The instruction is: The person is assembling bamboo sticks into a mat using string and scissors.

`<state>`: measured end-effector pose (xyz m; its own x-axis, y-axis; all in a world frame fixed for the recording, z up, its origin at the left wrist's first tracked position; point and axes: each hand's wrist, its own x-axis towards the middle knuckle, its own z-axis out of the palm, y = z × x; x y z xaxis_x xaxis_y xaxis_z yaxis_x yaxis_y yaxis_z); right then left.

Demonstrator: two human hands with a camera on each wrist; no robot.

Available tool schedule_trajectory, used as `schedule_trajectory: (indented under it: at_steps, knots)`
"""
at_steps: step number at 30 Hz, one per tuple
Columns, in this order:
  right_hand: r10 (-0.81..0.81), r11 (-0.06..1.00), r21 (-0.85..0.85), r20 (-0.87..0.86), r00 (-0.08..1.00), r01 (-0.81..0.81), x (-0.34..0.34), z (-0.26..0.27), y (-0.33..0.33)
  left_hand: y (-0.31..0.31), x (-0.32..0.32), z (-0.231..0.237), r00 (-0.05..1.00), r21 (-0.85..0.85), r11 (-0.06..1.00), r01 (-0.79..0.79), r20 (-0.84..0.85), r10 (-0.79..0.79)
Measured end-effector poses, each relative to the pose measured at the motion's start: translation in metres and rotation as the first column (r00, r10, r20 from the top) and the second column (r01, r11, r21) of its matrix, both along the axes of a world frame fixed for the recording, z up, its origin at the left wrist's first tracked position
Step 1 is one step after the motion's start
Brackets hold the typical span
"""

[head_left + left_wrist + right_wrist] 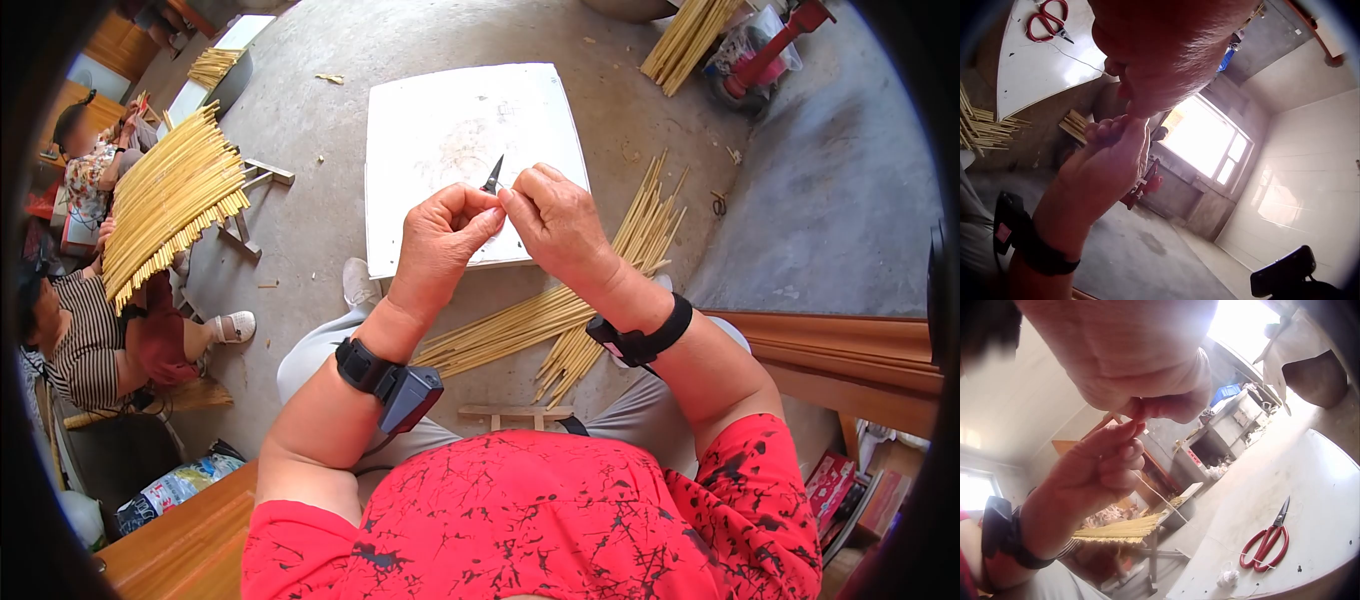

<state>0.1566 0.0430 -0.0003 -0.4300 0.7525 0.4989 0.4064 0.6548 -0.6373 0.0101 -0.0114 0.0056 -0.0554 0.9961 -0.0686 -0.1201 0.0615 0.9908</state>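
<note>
Above the white board (460,130), the left hand (440,240) (1094,475) and right hand (562,222) (1100,165) meet at their fingertips, pinching a thin white thread. From the left hand the thread (1160,495) (1075,59) runs down to the board. Red-handled scissors (1267,545) (1050,24) lie there beside a small white ball of thread (1229,579); the head view shows only their dark blades (493,176), past the hands. The thread between the fingertips is mostly hidden by the fingers.
Long thin yellow sticks (560,305) lie on the floor between the board and the knees. To the left, a seated person in stripes (85,345) is beside a sheet of joined sticks (175,205). More sticks (690,40) and a red metal stand (765,60) are at upper right.
</note>
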Motion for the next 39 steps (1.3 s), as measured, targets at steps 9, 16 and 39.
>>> schedule_trajectory:
  at_steps: [9, 16, 39]
  knots:
    - [-0.183, 0.712, -0.688, -0.376, 0.908, -0.141, -0.001, 0.003, -0.001, 0.001, -0.012, 0.004, 0.999, -0.102, 0.994, -0.035, 0.033, 0.038]
    - [-0.073, 0.661, -0.689, -0.454, 0.888, -0.298, -0.004, 0.002, -0.013, 0.005, -0.007, -0.003, 0.941, 0.017, 0.992, -0.123, 0.319, 0.111]
    - [-0.058, 0.644, -0.717, -0.391, 0.918, -0.265, -0.003, 0.005, -0.014, 0.004, -0.006, -0.006, 0.96, 0.075, 0.994, -0.083, 0.275, 0.06]
